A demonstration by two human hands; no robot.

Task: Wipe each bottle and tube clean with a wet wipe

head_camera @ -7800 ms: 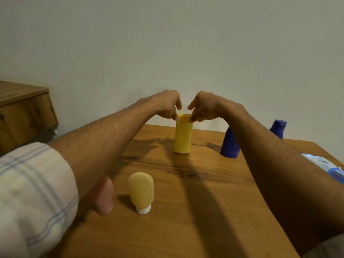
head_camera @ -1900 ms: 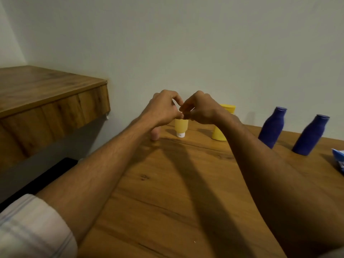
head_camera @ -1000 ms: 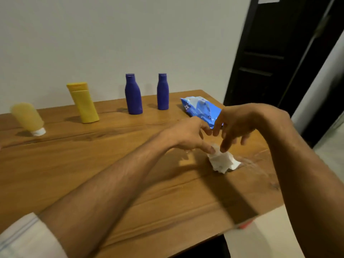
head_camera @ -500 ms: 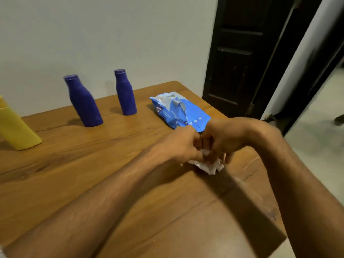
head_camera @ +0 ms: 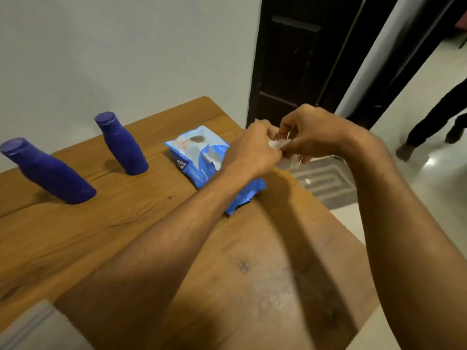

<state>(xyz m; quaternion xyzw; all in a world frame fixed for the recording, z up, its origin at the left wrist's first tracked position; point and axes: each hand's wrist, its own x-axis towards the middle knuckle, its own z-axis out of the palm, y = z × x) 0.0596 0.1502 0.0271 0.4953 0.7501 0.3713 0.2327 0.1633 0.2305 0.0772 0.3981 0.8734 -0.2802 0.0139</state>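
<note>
Gripping the wipe (head_camera: pixel 279 143), left hand (head_camera: pixel 252 149) and right hand (head_camera: pixel 312 132) seemingly rose.

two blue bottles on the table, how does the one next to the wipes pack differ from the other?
The bottle by the pack stands right beside the wipes pack; the other bottle stands farther off, at the frame's left edge. The other bottle fills more of the frame and slants more than the bottle by the pack, possibly a wide-angle effect. Shared: both are dark blue, capped, standing on the table, untouched.
</note>
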